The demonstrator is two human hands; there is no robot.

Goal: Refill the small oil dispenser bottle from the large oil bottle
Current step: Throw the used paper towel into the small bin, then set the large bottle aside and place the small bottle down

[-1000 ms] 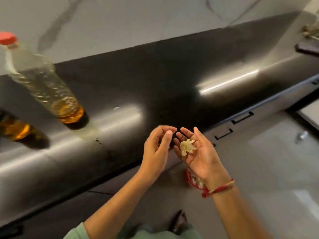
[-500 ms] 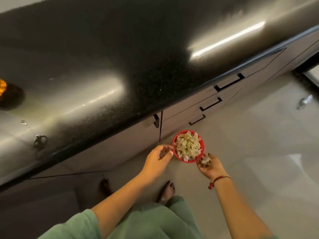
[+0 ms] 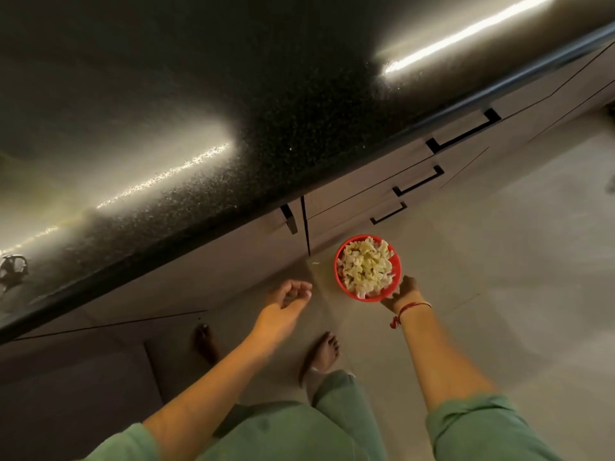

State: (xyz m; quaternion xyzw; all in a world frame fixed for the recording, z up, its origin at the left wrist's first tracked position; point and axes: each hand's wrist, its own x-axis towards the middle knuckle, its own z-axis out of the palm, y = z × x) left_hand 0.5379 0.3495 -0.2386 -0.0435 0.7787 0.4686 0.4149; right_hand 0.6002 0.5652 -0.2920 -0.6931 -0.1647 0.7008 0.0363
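Head cam is the only angle I've got, and it's aimed mostly at the floor (image 3: 499, 261). Neither the small dispenser bottle nor the large oil bottle is in frame, so I can't say where they sit or how full either one is.

My left hand (image 3: 288, 299) hangs in front of the cupboard doors, fingers (image 3: 301, 287) loosely curled with nothing in them. My right hand (image 3: 404, 292) is at the near rim of a red tub (image 3: 395, 261) stuffed with pale crumpled scraps (image 3: 364, 266). I can't make out the fingers on that side, so no idea if I'm gripping the tub or just touching it.

The dark speckled desk (image 3: 299, 128) runs across the top, with some small shiny thing (image 3: 13, 271) at the far left edge — too blurry to name.

Progress on the refill: nothing is being poured and there's no cap or bottle in either hand. My guess is the pour isn't happening right now — whether it's done or left to do, this shot doesn't show.
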